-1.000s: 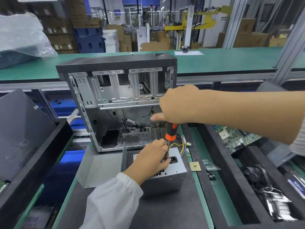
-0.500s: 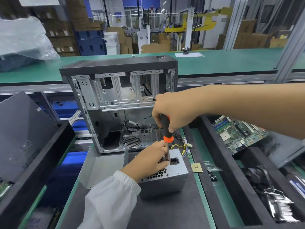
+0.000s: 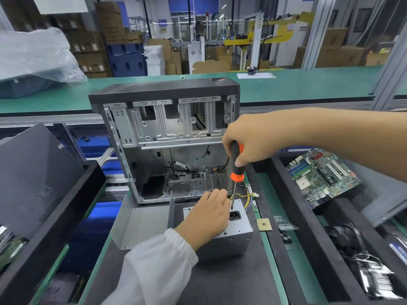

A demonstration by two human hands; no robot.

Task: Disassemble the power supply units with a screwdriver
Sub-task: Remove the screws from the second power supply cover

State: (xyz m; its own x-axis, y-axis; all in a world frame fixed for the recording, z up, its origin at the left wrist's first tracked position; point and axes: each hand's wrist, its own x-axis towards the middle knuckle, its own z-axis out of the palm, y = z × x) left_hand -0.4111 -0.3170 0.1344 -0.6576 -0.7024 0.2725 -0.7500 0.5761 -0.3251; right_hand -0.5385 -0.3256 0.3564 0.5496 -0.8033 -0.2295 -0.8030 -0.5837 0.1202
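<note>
Head camera, over the last second: shifted the right hand (image 3: 253, 142) from capping the end of the screwdriver (image 3: 237, 172) to wrapping fingers and thumb firmly round its black-and-orange handle, upright above the power supply unit (image 3: 233, 236). Kept the left hand (image 3: 209, 216) resting on the unit's top face, fingers (image 3: 220, 194) curled down beside the shaft, apparently guiding it; could not tell whether they pinched the shaft or only touched it. Held the tip down at the top face just behind the black mains socket (image 3: 235, 216), probably on a screw, though too small to confirm. Left the unit where it was, on the dark mat (image 3: 220, 282) in front of the stripped computer case (image 3: 167, 128), beside a loose grey metal panel (image 3: 141, 221), with its yellow wires (image 3: 246, 195) trailing back toward the case. Read as a regrip between turns rather than a finished screw: tip seated, cover not lifted, so probably early in opening this unit. Called next for steady downward pressure while turning, since a slipped tip could have skidded into the guiding fingers
</note>
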